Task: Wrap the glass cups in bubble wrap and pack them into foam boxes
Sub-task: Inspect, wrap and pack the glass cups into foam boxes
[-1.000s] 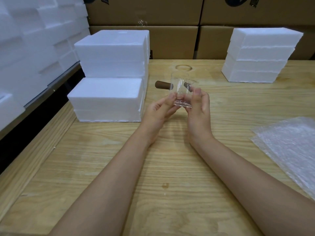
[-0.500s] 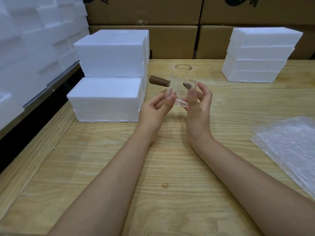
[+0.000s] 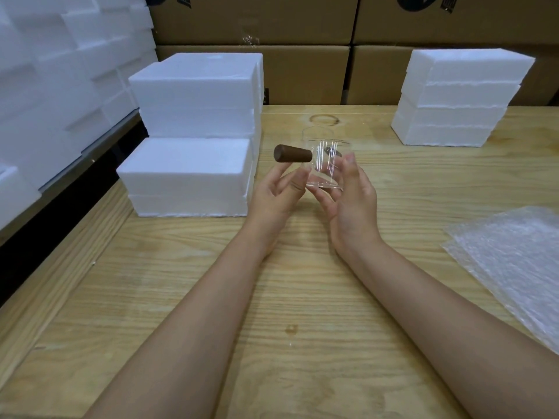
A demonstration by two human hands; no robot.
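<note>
- glass cup [image 3: 325, 164]: clear, white glare streaks; handle [image 3: 292, 153] dk brown
- foam boxes [image 3: 193, 164]: plain white
- desk [image 3: 302, 282]: pale yellowish wood w/ wavy grain
- bubble wrap [image 3: 514, 261]: clear-whitish, dotted bubble texture
- cartons [image 3: 302, 71]: tan-brown, black print up top
</note>
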